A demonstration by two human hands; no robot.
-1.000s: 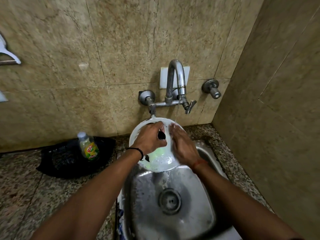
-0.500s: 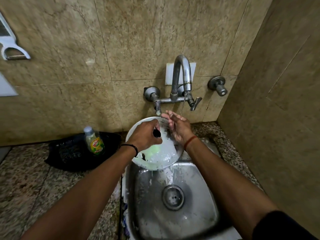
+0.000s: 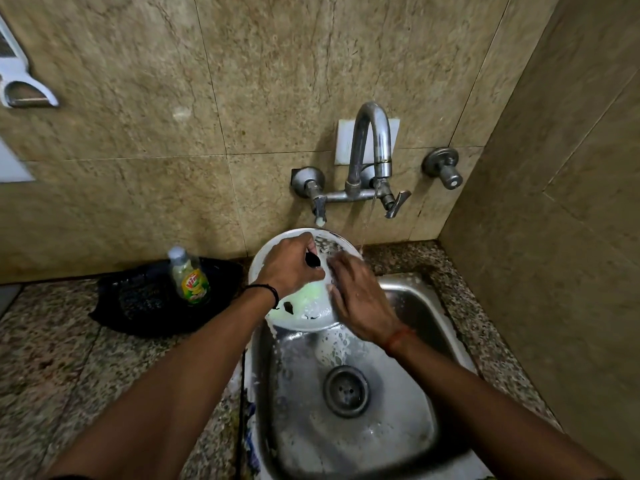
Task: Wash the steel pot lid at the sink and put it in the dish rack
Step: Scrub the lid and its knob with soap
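The round steel pot lid (image 3: 304, 313) hangs tilted over the back of the steel sink (image 3: 408, 424), wet and foamy. My left hand (image 3: 289, 266) is closed around the lid's black knob near the top. My right hand (image 3: 360, 299) lies flat on the lid's right side, fingers spread on the soapy surface. A thin stream of water falls from the curved tap (image 3: 372, 147) just past the lid's right edge. No dish rack is in view.
A dish soap bottle (image 3: 188, 277) stands on a black mat (image 3: 145, 299) on the granite counter (image 3: 52, 358) left of the sink. Tiled walls close in behind and to the right. A second valve (image 3: 445, 168) sticks out of the wall.
My right hand has come down from under the tap, near the lid's top edge, onto the lid's right face. The left hand keeps its hold on the knob.
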